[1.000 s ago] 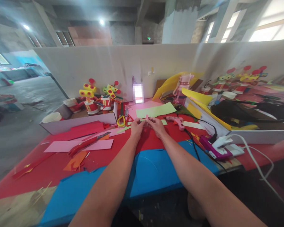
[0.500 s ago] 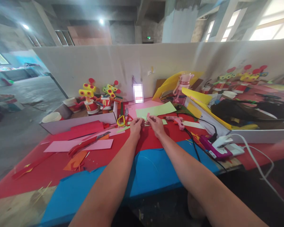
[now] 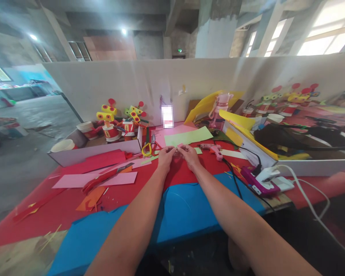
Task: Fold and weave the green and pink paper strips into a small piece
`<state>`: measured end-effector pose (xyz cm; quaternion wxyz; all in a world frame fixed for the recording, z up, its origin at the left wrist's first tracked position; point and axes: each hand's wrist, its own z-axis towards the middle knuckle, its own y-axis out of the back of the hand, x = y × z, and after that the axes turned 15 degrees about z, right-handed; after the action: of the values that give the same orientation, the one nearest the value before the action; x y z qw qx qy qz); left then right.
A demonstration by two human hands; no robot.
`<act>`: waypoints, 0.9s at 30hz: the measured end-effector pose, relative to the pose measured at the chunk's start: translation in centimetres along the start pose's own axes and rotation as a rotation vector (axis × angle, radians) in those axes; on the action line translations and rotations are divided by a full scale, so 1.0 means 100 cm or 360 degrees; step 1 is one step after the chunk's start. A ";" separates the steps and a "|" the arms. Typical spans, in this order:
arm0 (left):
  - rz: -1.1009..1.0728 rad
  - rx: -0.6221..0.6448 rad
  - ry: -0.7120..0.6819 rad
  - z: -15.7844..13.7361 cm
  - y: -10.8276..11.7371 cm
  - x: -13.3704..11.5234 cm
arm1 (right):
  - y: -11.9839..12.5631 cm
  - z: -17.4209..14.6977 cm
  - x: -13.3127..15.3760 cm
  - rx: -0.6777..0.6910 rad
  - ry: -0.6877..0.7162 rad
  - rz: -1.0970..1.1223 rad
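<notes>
Over the red paper covering, my left hand and my right hand meet, fingertips pinched and almost touching. A small piece of pink paper peeks out at the fingertips of my right hand. Whatever my left fingers pinch is too small to make out. Just beyond the hands lies a light green paper sheet, on top of a pink sheet. Yellow-handled scissors are to the left of my left hand. To the right of my right hand rests a pink glue gun.
A red-handled cutter lies across pink strips at left. Paper-cup figures stand in a low box behind it. At right are a purple power strip with cables and an open white box. Blue paper covers the front edge.
My right fingertips have come closer to my left ones, and the small pink piece shows less than before. The view has tilted slightly upward.
</notes>
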<state>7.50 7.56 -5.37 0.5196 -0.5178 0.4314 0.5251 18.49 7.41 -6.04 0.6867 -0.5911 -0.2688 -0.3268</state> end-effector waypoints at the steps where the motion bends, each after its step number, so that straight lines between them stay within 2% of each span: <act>1: 0.0024 -0.0008 -0.0006 0.000 0.000 -0.001 | 0.000 0.000 0.001 -0.0001 -0.0015 0.0002; 10: 0.0119 0.0055 -0.0031 0.002 0.002 0.004 | 0.000 0.001 0.001 -0.0081 0.0002 0.0075; 27: 0.0331 -0.0040 -0.0100 -0.001 0.004 0.002 | 0.003 0.004 -0.005 -0.0178 0.0005 0.0066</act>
<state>7.16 7.46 -5.60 0.4690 -0.4599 0.4599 0.5975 18.43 7.89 -6.52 0.6596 -0.6335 -0.2367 -0.3280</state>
